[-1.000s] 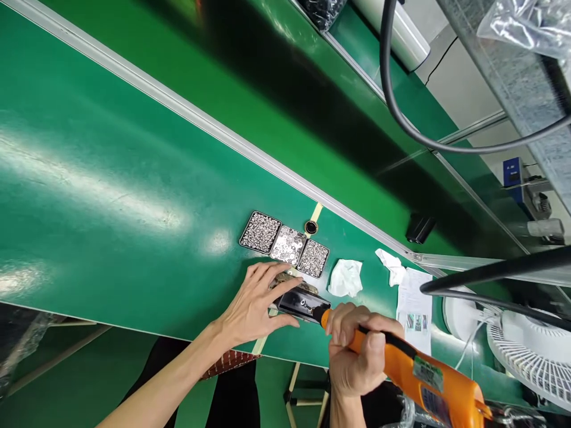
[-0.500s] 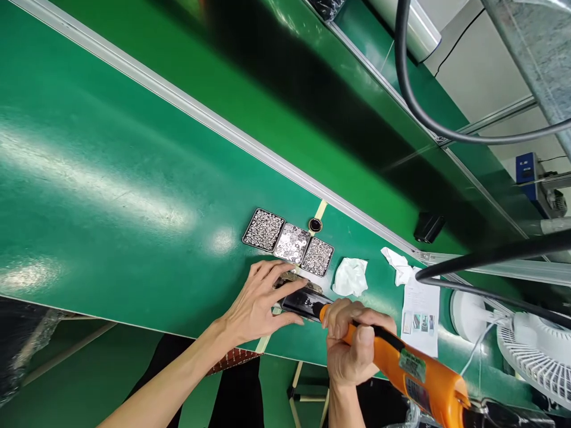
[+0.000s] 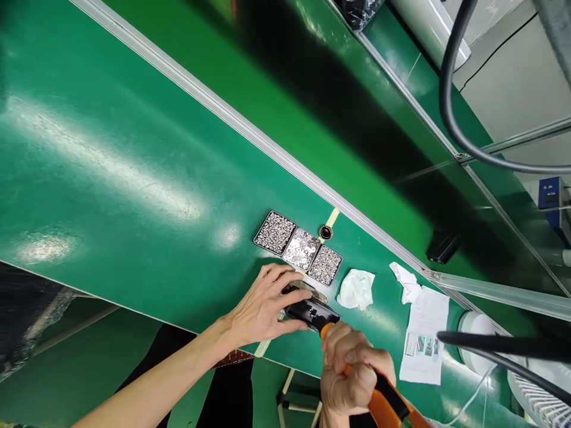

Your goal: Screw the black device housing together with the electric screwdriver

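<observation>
My right hand (image 3: pixel 354 371) is wrapped around an orange power screwdriver (image 3: pixel 388 404), whose body runs out at the bottom edge. Its front end meets a black elongated part (image 3: pixel 312 312) lying on the green bench (image 3: pixel 147 249); the tip itself I cannot make out. My left hand (image 3: pixel 265 303) grips that part between thumb and fingers, which cover its left end. A grey-brown piece (image 3: pixel 312 289) shows just behind it, partly hidden. Beyond my fingers stand three square trays of small metal parts: a left tray (image 3: pixel 275 232), a middle tray (image 3: pixel 301 249) and a right tray (image 3: pixel 325 265).
A small round black item with a gold rim (image 3: pixel 325 232) sits by yellow tape. To the right lie a crumpled white cloth (image 3: pixel 355 289) and a printed sheet (image 3: pixel 424 336). A white fan (image 3: pixel 542 380) and black cables (image 3: pixel 504 343) occupy the right side.
The screwdriver has swung steeper, its rear end dropping out of view at the bottom. My left hand keeps its hold on the black part. The whole view has shifted slightly.
</observation>
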The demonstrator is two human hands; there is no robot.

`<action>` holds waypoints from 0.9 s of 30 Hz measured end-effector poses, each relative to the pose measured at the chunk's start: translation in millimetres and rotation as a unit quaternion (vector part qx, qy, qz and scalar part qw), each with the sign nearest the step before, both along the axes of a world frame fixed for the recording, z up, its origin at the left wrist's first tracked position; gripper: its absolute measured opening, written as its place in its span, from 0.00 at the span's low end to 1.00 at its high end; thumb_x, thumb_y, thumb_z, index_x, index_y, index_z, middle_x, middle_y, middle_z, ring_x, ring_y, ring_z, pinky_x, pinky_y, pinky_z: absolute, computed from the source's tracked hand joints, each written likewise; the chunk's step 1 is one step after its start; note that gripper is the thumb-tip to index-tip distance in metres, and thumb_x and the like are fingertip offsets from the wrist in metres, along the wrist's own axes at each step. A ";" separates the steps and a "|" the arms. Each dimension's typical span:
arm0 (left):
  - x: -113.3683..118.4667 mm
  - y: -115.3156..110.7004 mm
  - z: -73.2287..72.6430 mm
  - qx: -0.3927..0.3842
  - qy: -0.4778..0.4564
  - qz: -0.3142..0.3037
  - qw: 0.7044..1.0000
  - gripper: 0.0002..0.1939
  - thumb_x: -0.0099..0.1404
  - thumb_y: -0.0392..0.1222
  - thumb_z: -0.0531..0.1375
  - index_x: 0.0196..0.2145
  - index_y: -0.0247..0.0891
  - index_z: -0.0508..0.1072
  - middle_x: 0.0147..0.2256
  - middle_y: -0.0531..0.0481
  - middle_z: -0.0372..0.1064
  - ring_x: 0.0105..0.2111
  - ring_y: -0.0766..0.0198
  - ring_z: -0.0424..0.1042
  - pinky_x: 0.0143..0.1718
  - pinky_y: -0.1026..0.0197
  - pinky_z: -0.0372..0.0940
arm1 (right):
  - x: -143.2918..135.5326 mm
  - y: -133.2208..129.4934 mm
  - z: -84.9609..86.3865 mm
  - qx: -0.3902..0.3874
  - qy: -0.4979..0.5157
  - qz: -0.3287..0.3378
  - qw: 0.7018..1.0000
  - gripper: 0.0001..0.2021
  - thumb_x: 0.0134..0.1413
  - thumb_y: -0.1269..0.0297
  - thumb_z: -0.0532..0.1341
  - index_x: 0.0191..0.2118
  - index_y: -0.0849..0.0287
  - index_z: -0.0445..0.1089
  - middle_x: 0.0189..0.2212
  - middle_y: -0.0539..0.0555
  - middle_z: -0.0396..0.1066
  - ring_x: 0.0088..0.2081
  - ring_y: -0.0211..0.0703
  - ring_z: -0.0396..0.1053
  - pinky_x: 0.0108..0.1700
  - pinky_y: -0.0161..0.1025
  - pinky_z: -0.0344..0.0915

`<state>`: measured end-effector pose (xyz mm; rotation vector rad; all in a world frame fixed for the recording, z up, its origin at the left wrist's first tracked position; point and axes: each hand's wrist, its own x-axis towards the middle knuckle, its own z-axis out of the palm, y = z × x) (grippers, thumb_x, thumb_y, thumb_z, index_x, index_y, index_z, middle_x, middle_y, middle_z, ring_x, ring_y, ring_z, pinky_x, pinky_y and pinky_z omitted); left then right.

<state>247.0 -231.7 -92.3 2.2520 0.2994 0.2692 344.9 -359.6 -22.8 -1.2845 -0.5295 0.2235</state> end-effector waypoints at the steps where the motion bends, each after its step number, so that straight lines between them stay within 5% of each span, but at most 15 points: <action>1: 0.1 0.2 0.2 0.002 -0.001 -0.001 1.000 0.26 0.63 0.58 0.69 0.54 0.46 0.72 0.57 0.45 0.64 0.57 0.46 0.60 0.56 0.42 0.55 | 0.5 -0.4 -1.7 0.001 0.004 0.001 1.000 0.12 0.69 0.65 0.56 0.31 0.59 0.62 0.18 0.45 0.54 0.17 0.36 0.53 0.21 0.36 0.57; 6: -0.5 -0.6 -0.4 0.017 -0.010 0.000 1.000 0.26 0.63 0.59 0.68 0.53 0.45 0.74 0.56 0.45 0.65 0.57 0.46 0.61 0.56 0.43 0.57 | 2.0 -0.1 -0.2 0.004 0.025 0.000 1.000 0.10 0.68 0.67 0.55 0.32 0.58 0.62 0.18 0.44 0.53 0.18 0.35 0.53 0.22 0.35 0.57; 12: -2.0 0.1 5.4 0.026 0.007 -0.011 1.000 0.27 0.64 0.58 0.68 0.55 0.45 0.72 0.57 0.44 0.63 0.59 0.46 0.59 0.58 0.40 0.57 | 20.1 7.0 38.6 -0.019 -0.001 -0.048 0.999 0.08 0.68 0.64 0.57 0.35 0.58 0.63 0.18 0.43 0.54 0.18 0.36 0.56 0.23 0.35 0.61; 15: 2.3 -1.3 16.5 0.021 0.016 -0.030 0.999 0.26 0.66 0.54 0.67 0.56 0.41 0.70 0.59 0.40 0.60 0.61 0.44 0.56 0.62 0.36 0.53 | 48.8 14.6 39.0 -0.087 -0.010 -0.106 0.990 0.11 0.66 0.61 0.61 0.34 0.59 0.60 0.19 0.43 0.57 0.20 0.36 0.60 0.24 0.34 0.62; 19: 17.8 -11.2 32.3 -0.003 0.014 -0.082 0.997 0.27 0.64 0.48 0.70 0.56 0.38 0.68 0.54 0.39 0.65 0.59 0.43 0.60 0.62 0.35 0.53 | 90.1 17.4 29.2 -0.203 -0.014 -0.075 0.976 0.17 0.64 0.56 0.64 0.50 0.62 0.67 0.35 0.55 0.73 0.35 0.44 0.72 0.37 0.39 0.69; 23: 29.1 -26.2 51.5 -0.097 0.031 -0.069 0.992 0.21 0.65 0.49 0.68 0.51 0.38 0.72 0.48 0.41 0.68 0.52 0.43 0.66 0.55 0.37 0.61 | 96.5 -17.9 48.2 -0.276 -0.047 -0.077 0.957 0.24 0.65 0.52 0.62 0.62 0.56 0.65 0.54 0.59 0.68 0.53 0.50 0.67 0.57 0.49 0.62; 27: 23.8 -42.4 93.8 -0.257 0.079 -0.017 0.963 0.23 0.76 0.57 0.51 0.53 0.35 0.69 0.45 0.38 0.71 0.44 0.48 0.74 0.45 0.46 0.72 | 55.0 -87.7 71.6 -0.307 -0.009 -0.134 0.942 0.22 0.70 0.49 0.55 0.63 0.52 0.63 0.56 0.58 0.68 0.55 0.51 0.67 0.57 0.49 0.62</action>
